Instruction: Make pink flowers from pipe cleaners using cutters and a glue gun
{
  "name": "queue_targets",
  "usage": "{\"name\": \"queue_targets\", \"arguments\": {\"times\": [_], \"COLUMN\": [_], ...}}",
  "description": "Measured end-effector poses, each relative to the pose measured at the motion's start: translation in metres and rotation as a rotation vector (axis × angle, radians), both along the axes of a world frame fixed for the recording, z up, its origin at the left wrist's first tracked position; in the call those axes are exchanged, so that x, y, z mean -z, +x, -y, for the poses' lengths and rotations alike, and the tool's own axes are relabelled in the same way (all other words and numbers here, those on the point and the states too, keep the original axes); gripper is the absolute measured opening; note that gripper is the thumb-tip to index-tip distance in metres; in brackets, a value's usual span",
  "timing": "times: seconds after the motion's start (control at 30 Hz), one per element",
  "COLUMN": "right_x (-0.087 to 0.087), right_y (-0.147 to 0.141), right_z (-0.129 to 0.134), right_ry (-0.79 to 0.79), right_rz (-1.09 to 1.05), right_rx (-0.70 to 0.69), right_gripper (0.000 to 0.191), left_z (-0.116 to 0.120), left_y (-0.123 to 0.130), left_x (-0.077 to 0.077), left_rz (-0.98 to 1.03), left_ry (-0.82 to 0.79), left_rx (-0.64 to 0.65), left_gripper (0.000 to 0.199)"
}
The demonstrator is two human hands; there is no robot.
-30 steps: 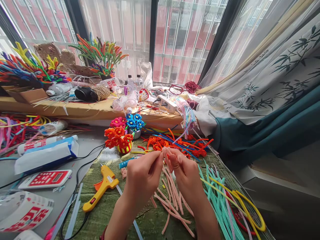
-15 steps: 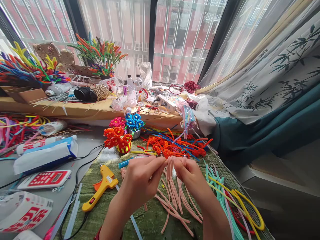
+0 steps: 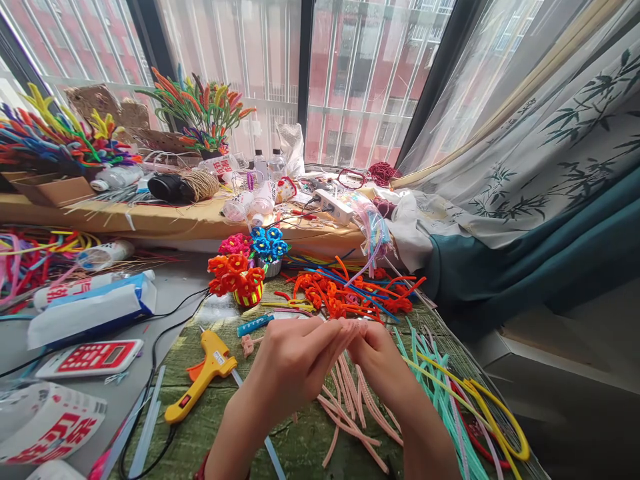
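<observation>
My left hand [image 3: 296, 352] and my right hand [image 3: 379, 360] meet over the green table, fingertips pressed together. Between them they pinch a pink pipe cleaner [image 3: 356, 327], of which only a small folded bit shows; the fingers hide the rest. Loose pink pipe cleaners [image 3: 350, 400] lie spread on the table beneath my hands. A small twisted pink piece [image 3: 248, 344] rests just left of my left hand. Beyond my fingers is a heap of bent red-orange pipe cleaners [image 3: 320, 293].
Left of my hands lies a yellow glue gun [image 3: 213, 367] with its black cord. Pots of orange flowers [image 3: 235, 275] and blue flowers [image 3: 269, 244] stand behind. Green pipe cleaners [image 3: 427, 373] lie to the right. A power strip [image 3: 333, 207] sits on the cluttered ledge.
My hands have tilted inward and drawn closer together. The folded pink strands that hung visibly between my fingertips are now mostly covered by them.
</observation>
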State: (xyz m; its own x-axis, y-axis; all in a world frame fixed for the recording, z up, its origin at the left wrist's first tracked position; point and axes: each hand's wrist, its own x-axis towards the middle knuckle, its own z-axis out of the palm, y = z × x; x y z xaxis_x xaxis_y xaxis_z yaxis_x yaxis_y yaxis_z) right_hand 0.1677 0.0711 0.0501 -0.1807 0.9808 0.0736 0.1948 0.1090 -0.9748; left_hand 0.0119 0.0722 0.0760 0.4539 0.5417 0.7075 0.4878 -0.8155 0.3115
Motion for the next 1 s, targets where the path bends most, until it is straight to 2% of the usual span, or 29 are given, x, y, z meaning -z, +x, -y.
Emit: {"name": "queue_targets", "arguments": {"times": [0.33, 0.47, 0.53, 0.7, 0.83, 1.0], "right_x": [-0.006, -0.009, -0.012, -0.021, -0.024, -0.022], "right_y": [-0.008, -0.002, 0.004, 0.011, -0.003, -0.015], "right_z": [0.006, 0.004, 0.004, 0.007, 0.009, 0.007], "right_ry": [-0.021, -0.015, 0.010, 0.107, 0.125, 0.176], "right_rz": [0.130, 0.059, -0.006, -0.185, -0.272, -0.127], "right_rx": [0.016, -0.009, -0.013, 0.097, 0.204, 0.318], "right_gripper": [0.032, 0.034, 0.026, 0.036, 0.024, 0.028], "left_z": [0.001, 0.000, 0.000, 0.000, 0.001, -0.001], "left_y": [0.001, 0.002, 0.003, 0.005, 0.006, 0.008], "left_x": [-0.001, -0.003, -0.004, -0.006, -0.005, 0.000], "left_rz": [-0.039, 0.085, 0.168, 0.251, 0.244, 0.164], "left_ry": [-0.026, -0.097, -0.132, -0.121, -0.115, 0.038], "left_rx": [-0.016, 0.005, -0.030, -0.123, -0.127, -0.194], "left_gripper": [0.022, 0.019, 0.015, 0.011, 0.010, 0.014]}}
